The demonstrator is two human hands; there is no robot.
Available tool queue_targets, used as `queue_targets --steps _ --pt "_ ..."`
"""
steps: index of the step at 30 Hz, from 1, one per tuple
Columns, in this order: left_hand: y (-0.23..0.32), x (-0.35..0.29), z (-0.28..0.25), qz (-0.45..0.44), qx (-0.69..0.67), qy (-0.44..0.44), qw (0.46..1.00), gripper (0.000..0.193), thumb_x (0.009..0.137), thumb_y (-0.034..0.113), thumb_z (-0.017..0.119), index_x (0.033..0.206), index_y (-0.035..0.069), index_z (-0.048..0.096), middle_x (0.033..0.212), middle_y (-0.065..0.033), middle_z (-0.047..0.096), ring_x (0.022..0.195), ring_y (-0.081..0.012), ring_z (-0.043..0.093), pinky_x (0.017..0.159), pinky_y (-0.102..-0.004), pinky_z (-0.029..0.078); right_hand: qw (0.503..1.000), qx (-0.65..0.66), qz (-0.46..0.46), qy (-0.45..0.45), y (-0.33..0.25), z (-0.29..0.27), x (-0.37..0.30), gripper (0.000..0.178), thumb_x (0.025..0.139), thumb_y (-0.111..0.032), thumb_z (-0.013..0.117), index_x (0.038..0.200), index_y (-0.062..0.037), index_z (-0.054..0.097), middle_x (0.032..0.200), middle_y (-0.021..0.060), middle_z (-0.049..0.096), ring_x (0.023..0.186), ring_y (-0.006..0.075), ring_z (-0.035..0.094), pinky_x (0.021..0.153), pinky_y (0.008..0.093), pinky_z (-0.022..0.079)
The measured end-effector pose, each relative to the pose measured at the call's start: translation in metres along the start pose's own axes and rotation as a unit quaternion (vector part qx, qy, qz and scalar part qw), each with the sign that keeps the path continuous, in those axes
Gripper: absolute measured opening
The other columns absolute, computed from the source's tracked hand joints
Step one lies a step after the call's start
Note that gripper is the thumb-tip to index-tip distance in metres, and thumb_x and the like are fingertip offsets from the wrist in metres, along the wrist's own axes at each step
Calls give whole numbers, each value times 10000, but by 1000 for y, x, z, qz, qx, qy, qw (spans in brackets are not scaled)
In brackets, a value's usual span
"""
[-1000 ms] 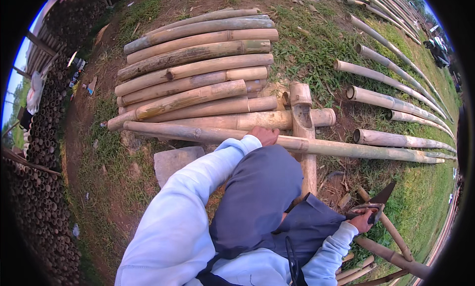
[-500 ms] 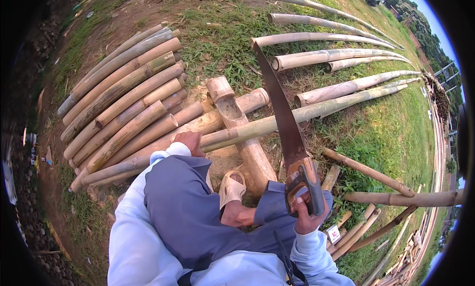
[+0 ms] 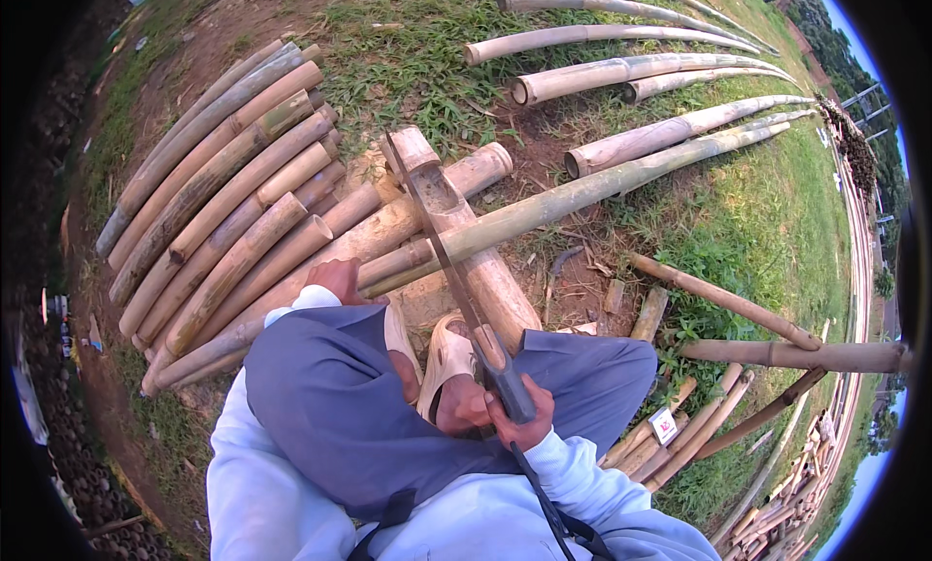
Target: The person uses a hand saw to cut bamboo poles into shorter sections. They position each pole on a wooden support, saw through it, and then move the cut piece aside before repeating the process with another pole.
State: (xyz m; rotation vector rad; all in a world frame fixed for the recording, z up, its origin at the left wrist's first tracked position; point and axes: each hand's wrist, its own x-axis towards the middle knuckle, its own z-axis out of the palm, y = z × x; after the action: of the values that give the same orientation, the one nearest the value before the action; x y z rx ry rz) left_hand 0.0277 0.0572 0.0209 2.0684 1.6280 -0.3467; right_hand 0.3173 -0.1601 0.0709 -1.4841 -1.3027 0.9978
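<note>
In my right hand [image 3: 524, 415] is the handle of a handsaw [image 3: 434, 223]. Its long dark blade slants up and to the left, edge-on, across a long greenish bamboo pole [image 3: 582, 198]. The pole lies over a thick notched wooden piece [image 3: 492, 281]; whether the teeth touch it I cannot tell. My left hand [image 3: 335, 279] is closed over the same pole, left of the blade, close to my knee. My sandalled feet [image 3: 447, 365] are just below the pole.
A pile of cut bamboo lengths [image 3: 216, 181] lies on the left. Several long poles [image 3: 670, 68] stretch across the grass at upper right. A pole frame [image 3: 767, 353] stands on the right, near short bamboo pieces [image 3: 691, 446]. A thick log [image 3: 478, 170] runs behind the pole.
My right hand has brought the saw left and down, from held up right of the notched piece to across the pole. My left hand keeps its hold on the bamboo; the view has shifted slightly.
</note>
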Motion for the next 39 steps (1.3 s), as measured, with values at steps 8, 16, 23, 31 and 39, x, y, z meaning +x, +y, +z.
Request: queue_targets --steps 8,16,23,31,39 --pt "-2 2 1 -4 -10 -10 1000 846 675 621 820 1211 -16 676 994 -247 735 1001 -402 704 912 -464 533 998 -36 -6 -51 -3 -10 -5 159 861 -79 774 938 -27 645 690 56 636 597 161 655 561 301 493" --pt "-1 7 8 -5 -14 -5 1000 814 664 687 793 1114 13 717 1001 -232 734 1004 -407 689 934 -459 526 997 -25 32 -69 -20 6 23 171 892 -79 743 1022 0 665 737 96 659 627 147 626 602 308 489" --pt "-7 1 7 4 -36 13 999 678 697 560 819 1016 -27 698 938 -254 724 953 -423 699 886 -485 525 992 -28 51 -109 -37 -13 7 183 888 -23 716 1067 -13 678 831 115 725 741 177 722 673 303 534" --pt "3 10 8 9 -20 10 1000 684 681 579 832 986 -17 691 942 -250 723 951 -423 697 883 -489 524 995 -23 28 -90 -9 1 48 240 885 -21 714 1124 -2 702 734 63 656 679 80 591 615 278 483" --pt "-13 -9 3 -17 -15 20 1000 699 686 595 824 1000 -17 700 914 -236 727 922 -414 704 868 -484 533 983 -37 112 -141 -51 -41 -25 363 872 32 678 1234 3 680 853 93 729 775 89 643 710 266 512"
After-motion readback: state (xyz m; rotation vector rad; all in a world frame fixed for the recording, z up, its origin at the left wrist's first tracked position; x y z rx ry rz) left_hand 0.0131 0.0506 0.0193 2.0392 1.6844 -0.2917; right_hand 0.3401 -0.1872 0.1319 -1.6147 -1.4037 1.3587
